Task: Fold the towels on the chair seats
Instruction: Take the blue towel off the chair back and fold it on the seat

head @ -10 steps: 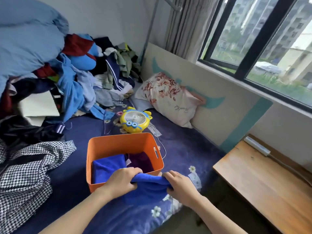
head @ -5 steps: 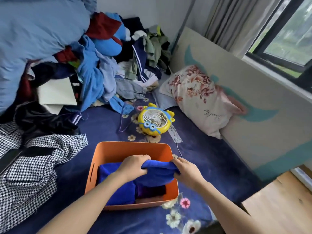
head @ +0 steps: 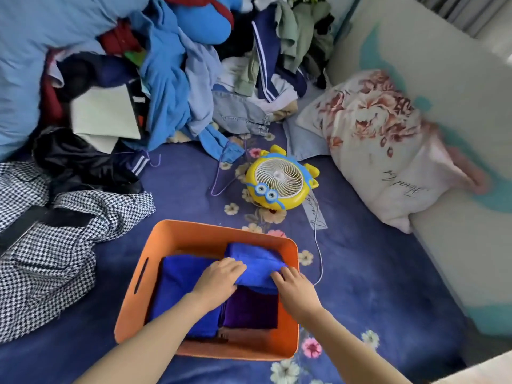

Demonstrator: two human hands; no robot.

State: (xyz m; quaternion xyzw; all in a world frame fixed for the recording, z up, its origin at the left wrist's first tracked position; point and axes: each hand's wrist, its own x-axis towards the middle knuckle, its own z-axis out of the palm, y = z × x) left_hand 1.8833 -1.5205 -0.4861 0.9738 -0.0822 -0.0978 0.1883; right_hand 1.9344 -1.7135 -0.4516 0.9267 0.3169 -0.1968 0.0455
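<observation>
I see both hands inside the orange bin (head: 169, 239) on the bed: left hand (head: 219, 278) and right hand (head: 296, 291) each pinch the blue towel (head: 255, 261), over 2 folded towels (head: 180, 289).

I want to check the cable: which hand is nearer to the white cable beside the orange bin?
Right. The right hand rests by the bin's right wall, near the white cable; the left hand is mid-bin.

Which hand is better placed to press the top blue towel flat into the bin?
Probably the left hand: it lies over the blue towel in the orange bin, while the right hand pinches its near edge.
</observation>
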